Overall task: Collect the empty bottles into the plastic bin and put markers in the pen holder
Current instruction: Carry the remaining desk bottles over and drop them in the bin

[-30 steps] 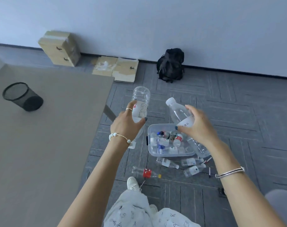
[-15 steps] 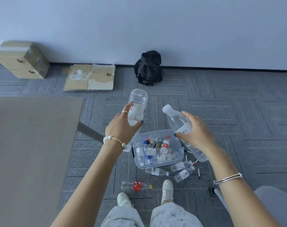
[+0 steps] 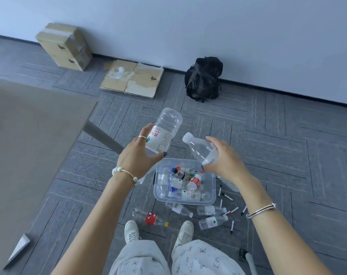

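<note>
Clear glossy plastic bin (image 3: 213, 187); matt grey carpet floor (image 3: 287, 155); cardboard boxes (image 3: 64, 45).

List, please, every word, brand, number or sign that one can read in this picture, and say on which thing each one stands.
Nothing reads with certainty.
Clear plastic bottle with white label in the left hand: red characters and small print, blurred.
Clear white-capped bottle in the right hand: label marks unreadable.
Bottles in the clear plastic bin: labels too small.
Red-labelled bottle on the floor: blurred.

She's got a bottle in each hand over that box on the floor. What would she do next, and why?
Probably lower both and let go. The left hand holds a clear red-lettered bottle and the right hand a white-capped clear bottle, both above the clear plastic bin, which already holds bottles.
</note>
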Tool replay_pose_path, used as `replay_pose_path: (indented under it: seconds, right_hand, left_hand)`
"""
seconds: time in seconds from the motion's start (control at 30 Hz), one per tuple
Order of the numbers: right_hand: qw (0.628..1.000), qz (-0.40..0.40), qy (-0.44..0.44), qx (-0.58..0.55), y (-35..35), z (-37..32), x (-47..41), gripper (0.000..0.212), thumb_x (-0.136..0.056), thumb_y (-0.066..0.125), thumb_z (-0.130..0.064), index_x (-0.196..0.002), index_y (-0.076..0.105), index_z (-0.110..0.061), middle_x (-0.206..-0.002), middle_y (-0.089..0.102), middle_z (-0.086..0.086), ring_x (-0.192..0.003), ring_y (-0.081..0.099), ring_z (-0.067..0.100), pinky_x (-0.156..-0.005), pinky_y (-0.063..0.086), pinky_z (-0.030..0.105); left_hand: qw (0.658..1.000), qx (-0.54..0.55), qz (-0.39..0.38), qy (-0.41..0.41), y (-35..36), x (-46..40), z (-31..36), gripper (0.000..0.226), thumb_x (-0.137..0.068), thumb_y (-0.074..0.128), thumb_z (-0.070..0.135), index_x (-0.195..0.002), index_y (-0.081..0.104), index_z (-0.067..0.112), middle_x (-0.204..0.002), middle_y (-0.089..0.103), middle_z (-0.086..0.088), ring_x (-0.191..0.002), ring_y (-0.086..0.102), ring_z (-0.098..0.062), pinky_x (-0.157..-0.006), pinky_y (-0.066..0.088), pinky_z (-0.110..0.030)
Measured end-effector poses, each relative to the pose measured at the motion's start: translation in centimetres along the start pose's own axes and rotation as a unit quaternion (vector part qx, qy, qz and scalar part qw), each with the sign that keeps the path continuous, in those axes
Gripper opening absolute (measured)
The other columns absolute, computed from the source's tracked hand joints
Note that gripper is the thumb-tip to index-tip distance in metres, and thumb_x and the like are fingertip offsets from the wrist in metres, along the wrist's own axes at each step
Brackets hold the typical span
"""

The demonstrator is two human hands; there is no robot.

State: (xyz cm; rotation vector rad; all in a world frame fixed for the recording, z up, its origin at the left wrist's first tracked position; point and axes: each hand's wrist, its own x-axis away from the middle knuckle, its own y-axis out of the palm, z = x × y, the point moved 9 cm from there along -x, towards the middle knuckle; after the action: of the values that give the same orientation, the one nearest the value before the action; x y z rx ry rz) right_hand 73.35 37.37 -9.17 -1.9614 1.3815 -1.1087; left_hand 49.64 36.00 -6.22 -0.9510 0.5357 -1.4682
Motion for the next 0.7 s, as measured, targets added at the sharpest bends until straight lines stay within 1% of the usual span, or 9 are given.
replay_pose_path:
  seconds: [0.1, 0.2, 0.27, 0.37, 0.43, 0.57, 0.7]
  right_hand:
    - [1.0, -0.016, -0.011, 0.015, 0.3, 1.2, -0.7, 0.088, -0.065, 0.081, -0.024, -0.139, 0.034, -0.028, -0.136, 0.046, 0.002, -0.123, 0.045, 0.022, -0.1, 0.04, 0.04]
    - [0.999, -0.026, -0.022, 0.025, 0.1, 1.9, -1.4, 0.087, -0.064, 0.081, -0.023, -0.138, 0.036, -0.028, -0.136, 0.047, 0.0, -0.123, 0.046, 0.021, -0.099, 0.04, 0.038]
    - [0.999, -0.027, -0.03, 0.031, -0.1, 2.2, -1.7, 0.088, -0.063, 0.082, -0.025, -0.138, 0.036, -0.029, -0.135, 0.048, -0.001, -0.123, 0.046, 0.02, -0.099, 0.04, 0.039]
    - [0.998, -0.039, -0.037, 0.03, -0.4, 2.7, -2.0, 0.09, -0.062, 0.082, -0.026, -0.139, 0.034, -0.029, -0.136, 0.049, -0.003, -0.124, 0.046, 0.02, -0.101, 0.04, 0.042]
    - [0.998, -0.046, -0.04, 0.032, -0.4, 3.1, -2.2, 0.091, -0.063, 0.082, -0.027, -0.14, 0.034, -0.029, -0.137, 0.049, -0.003, -0.124, 0.046, 0.02, -0.102, 0.04, 0.044]
    - [0.997, -0.044, -0.037, 0.041, -0.6, 4.1, -2.7, 0.086, -0.065, 0.08, -0.027, -0.139, 0.036, -0.029, -0.132, 0.052, -0.002, -0.119, 0.045, 0.021, -0.097, 0.039, 0.04]
    - [0.998, -0.046, -0.036, 0.038, -0.4, 4.9, -3.1, 0.084, -0.064, 0.08, -0.026, -0.137, 0.038, -0.028, -0.129, 0.054, -0.001, -0.115, 0.049, 0.022, -0.096, 0.041, 0.04]
  left_hand:
    - [1.0, -0.015, 0.009, -0.021, 0.7, 0.6, 0.1, 0.091, -0.069, 0.076, 0.044, -0.139, 0.019, 0.037, -0.119, 0.063, -0.002, -0.095, 0.063, -0.024, -0.074, 0.055, -0.04]
    - [0.999, -0.029, 0.015, -0.031, 1.2, 0.6, 0.2, 0.082, -0.066, 0.077, 0.043, -0.134, 0.032, 0.035, -0.115, 0.066, 0.002, -0.1, 0.061, -0.023, -0.081, 0.052, -0.042]
    - [0.999, -0.027, 0.018, -0.039, 1.5, 0.5, 0.3, 0.079, -0.066, 0.078, 0.04, -0.133, 0.036, 0.034, -0.114, 0.066, 0.003, -0.103, 0.059, -0.024, -0.087, 0.048, -0.045]
    - [0.999, -0.027, 0.022, -0.04, 1.8, 0.2, 0.8, 0.079, -0.066, 0.078, 0.036, -0.133, 0.036, 0.034, -0.116, 0.064, 0.005, -0.106, 0.056, -0.024, -0.091, 0.045, -0.048]
    - [0.999, -0.033, 0.017, -0.038, 2.2, -0.1, 1.3, 0.079, -0.067, 0.078, 0.033, -0.134, 0.036, 0.034, -0.118, 0.063, 0.005, -0.106, 0.055, -0.024, -0.092, 0.044, -0.047]
    - [0.999, -0.036, 0.011, -0.033, 2.8, -0.7, 2.0, 0.08, -0.066, 0.078, 0.033, -0.134, 0.035, 0.033, -0.12, 0.062, 0.005, -0.105, 0.056, -0.023, -0.091, 0.045, -0.047]
    - [0.999, -0.042, 0.008, -0.034, 3.2, -1.3, 2.2, 0.081, -0.066, 0.078, 0.033, -0.134, 0.036, 0.032, -0.118, 0.063, 0.004, -0.105, 0.056, -0.024, -0.091, 0.045, -0.047]
